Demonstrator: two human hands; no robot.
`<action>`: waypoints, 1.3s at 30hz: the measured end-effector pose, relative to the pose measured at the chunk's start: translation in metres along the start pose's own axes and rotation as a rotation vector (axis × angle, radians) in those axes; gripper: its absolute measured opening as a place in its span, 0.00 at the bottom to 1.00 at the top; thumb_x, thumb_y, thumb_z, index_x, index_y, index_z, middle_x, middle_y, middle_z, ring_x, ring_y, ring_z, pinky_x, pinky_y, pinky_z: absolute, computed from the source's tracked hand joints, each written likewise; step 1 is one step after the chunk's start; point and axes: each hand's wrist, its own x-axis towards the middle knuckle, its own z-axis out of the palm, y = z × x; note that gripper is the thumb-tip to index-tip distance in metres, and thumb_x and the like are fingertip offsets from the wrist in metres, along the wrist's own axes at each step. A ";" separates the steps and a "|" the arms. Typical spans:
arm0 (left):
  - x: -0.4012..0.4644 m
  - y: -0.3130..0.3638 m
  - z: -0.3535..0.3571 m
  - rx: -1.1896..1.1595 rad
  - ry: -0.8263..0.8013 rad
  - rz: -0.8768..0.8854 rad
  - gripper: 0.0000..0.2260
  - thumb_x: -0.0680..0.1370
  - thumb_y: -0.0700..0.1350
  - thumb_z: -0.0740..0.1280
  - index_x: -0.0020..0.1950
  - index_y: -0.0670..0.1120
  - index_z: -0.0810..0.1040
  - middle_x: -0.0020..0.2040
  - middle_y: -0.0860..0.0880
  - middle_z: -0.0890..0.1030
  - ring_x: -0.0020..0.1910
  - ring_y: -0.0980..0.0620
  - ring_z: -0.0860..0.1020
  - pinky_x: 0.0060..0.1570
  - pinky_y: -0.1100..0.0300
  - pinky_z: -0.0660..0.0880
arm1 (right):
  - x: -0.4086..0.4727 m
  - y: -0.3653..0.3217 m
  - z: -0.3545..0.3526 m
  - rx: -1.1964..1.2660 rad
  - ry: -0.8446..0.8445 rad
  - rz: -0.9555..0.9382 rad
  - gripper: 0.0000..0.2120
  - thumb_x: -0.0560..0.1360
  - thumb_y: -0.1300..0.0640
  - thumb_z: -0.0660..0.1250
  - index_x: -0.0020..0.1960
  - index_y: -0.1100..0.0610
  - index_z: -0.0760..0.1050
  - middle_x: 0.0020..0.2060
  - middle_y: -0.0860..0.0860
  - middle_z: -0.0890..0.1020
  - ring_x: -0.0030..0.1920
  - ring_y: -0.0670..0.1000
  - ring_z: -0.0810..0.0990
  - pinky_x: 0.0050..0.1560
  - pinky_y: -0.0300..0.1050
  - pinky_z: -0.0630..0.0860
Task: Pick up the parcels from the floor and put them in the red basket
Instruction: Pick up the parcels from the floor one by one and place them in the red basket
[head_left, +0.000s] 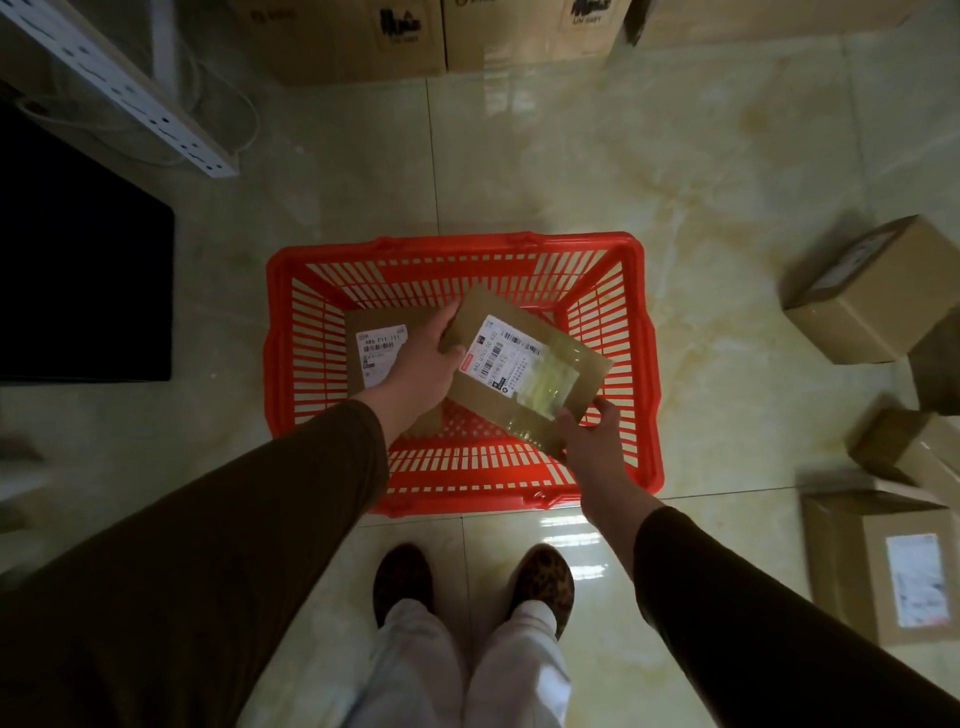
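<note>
The red basket (642, 364) stands on the tiled floor in front of my feet. One brown parcel (374, 332) with a white label lies flat inside it at the left. I hold a second brown cardboard parcel (524, 364), label up and tilted, above the basket's inside. My left hand (423, 364) grips its left edge and my right hand (592, 441) grips its near right corner. More labelled parcels lie on the floor at the right: one far right (872, 296), one smaller (904, 447) and one near right (883, 566).
Large cardboard cartons (395, 36) line the far wall. A white power strip (130, 98) with cables and a black panel (83, 280) sit at the left. My two feet (472, 582) stand just behind the basket.
</note>
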 end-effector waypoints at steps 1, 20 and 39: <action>0.002 0.002 -0.001 0.016 -0.026 0.013 0.28 0.83 0.40 0.60 0.79 0.59 0.58 0.72 0.57 0.65 0.66 0.58 0.67 0.60 0.63 0.65 | -0.001 0.000 0.001 0.011 -0.024 -0.022 0.27 0.81 0.50 0.67 0.76 0.49 0.60 0.64 0.54 0.80 0.57 0.59 0.84 0.55 0.61 0.83; 0.063 -0.026 -0.001 0.364 0.056 0.107 0.25 0.77 0.37 0.69 0.72 0.49 0.66 0.65 0.47 0.72 0.63 0.46 0.73 0.58 0.53 0.74 | 0.045 0.013 0.013 -0.112 -0.094 0.137 0.18 0.81 0.53 0.67 0.67 0.59 0.70 0.57 0.57 0.83 0.47 0.57 0.85 0.39 0.46 0.83; 0.091 -0.062 -0.019 0.756 0.047 0.117 0.37 0.74 0.43 0.73 0.79 0.51 0.58 0.78 0.44 0.60 0.77 0.40 0.53 0.74 0.44 0.55 | 0.085 0.026 0.056 -0.460 -0.215 0.276 0.13 0.84 0.59 0.59 0.64 0.65 0.73 0.57 0.59 0.80 0.56 0.58 0.80 0.61 0.53 0.80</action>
